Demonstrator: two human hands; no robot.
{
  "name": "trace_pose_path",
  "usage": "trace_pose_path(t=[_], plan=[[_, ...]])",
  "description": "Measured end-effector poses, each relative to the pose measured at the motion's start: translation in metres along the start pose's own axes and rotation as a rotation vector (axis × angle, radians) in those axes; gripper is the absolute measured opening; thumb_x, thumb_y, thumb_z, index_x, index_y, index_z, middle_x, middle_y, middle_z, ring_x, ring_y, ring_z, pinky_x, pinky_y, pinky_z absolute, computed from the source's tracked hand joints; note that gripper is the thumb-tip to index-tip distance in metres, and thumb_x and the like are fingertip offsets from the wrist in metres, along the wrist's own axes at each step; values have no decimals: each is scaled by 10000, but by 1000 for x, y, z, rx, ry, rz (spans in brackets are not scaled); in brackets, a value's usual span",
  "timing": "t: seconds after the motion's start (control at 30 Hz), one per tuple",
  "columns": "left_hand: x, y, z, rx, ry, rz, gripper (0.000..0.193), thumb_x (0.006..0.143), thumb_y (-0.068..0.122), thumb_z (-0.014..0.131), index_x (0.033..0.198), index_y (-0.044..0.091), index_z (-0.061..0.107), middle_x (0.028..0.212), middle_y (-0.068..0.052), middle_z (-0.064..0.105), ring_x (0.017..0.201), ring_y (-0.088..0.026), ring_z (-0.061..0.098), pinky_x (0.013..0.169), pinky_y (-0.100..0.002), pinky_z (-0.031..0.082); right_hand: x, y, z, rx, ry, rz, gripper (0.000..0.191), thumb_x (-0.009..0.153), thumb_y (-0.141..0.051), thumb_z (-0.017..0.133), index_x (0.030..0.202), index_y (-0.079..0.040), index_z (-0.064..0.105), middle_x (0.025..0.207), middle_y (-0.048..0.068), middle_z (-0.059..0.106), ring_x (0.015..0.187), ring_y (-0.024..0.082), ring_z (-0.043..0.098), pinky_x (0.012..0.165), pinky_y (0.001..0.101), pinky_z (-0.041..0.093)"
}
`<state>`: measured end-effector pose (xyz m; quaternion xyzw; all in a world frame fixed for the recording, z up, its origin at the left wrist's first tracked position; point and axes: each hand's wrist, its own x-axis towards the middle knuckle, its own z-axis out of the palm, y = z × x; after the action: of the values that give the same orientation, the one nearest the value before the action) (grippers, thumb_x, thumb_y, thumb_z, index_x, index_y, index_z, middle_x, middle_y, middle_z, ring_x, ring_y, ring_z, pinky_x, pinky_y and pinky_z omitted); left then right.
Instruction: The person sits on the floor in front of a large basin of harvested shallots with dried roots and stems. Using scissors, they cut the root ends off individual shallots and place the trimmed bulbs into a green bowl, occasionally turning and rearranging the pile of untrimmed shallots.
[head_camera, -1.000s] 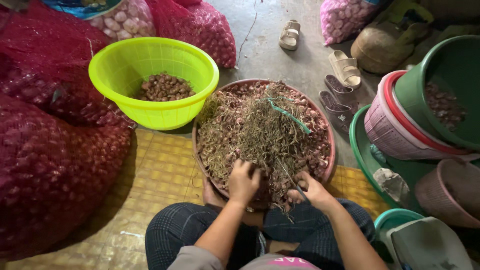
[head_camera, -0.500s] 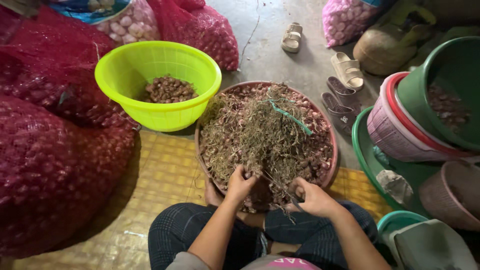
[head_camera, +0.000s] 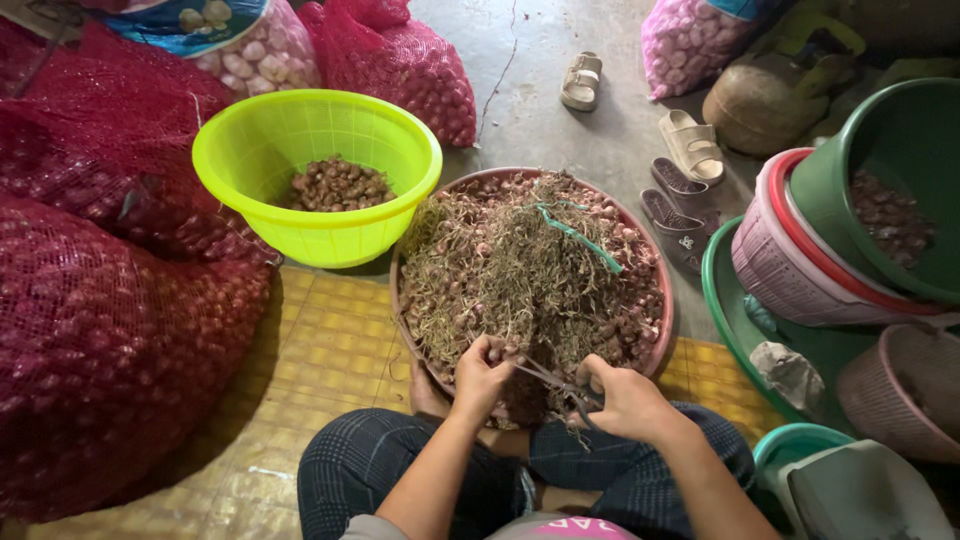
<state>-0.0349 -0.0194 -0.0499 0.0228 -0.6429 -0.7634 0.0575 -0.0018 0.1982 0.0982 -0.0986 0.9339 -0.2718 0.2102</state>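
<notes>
left hand (head_camera: 480, 375) closed on a small shallot bunch (head_camera: 500, 352) at near rim of round tray (head_camera: 655, 262) | right hand (head_camera: 625, 398) gripping scissors (head_camera: 555, 380) | I see the blades lie sideways, tips toward the left hand, which is nearer | heap is just ahead of both hands | green basin (head_camera: 315, 215) front-left.

- Grey concrete floor (head_camera: 520, 95) fills the upper centre of the frame, with a thin crack running down it.
- Yellow woven mat (head_camera: 320, 350) covers the lower left.
- Red mesh sacks (head_camera: 90, 330) are heaped along the left edge.
- Sandals (head_camera: 582, 80) lie scattered at upper right.
- Light is soft and even.
</notes>
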Motion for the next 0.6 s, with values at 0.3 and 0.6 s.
trace_pose_path(t=[0.3, 0.6], plan=[[-4, -2, -1, 279, 169, -12, 175, 735, 75, 747, 797, 11, 597, 653, -26, 571, 615, -110, 517, 582, -290, 477, 5, -7, 15, -101, 129, -11, 707, 605, -375, 947, 1180, -162, 594, 948, 145, 729, 955, 350, 711, 801, 439, 552], [-11, 7, 3, 242, 96, -20, 193, 712, 63, 784, 781, 29, 607, 658, -18, 633, 620, -89, 566, 584, -286, 500, 4, -1, 10, -148, 197, -112, 585, 628, -320, 909, 1110, -156, 619, 856, 137, 733, 871, 363, 725, 740, 463, 563]])
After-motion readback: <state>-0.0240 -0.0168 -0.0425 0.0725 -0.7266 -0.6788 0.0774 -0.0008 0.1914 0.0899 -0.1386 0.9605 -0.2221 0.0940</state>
